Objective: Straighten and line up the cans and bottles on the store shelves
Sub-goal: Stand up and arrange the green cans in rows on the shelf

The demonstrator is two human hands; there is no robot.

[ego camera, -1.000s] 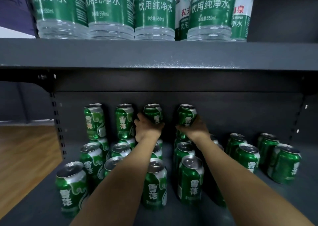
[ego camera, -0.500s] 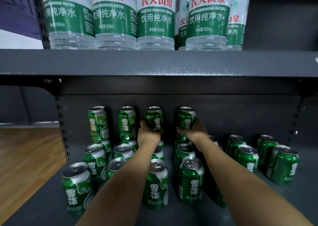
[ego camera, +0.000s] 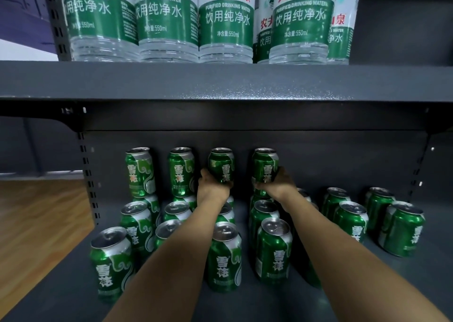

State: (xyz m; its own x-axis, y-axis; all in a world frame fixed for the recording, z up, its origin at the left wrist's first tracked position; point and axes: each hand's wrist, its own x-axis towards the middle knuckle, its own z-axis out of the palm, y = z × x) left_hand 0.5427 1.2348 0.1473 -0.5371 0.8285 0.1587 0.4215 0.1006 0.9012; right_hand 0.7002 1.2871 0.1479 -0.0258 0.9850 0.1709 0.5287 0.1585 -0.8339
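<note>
Gripping two stacked green cans at the back of the lower shelf (ego camera: pixel 61 287), left hand (ego camera: pixel 212 187) on the third can (ego camera: pixel 221 164), right hand (ego camera: pixel 275 183) on the fourth can (ego camera: pixel 265 164), probably to turn labels forward and square the top row

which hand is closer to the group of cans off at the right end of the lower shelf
Right. The right hand grips a stacked can just left of the right-end cans; the left hand holds a can farther left.

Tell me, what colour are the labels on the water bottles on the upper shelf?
Green and white with red characters, on the water bottles; head view.
</note>
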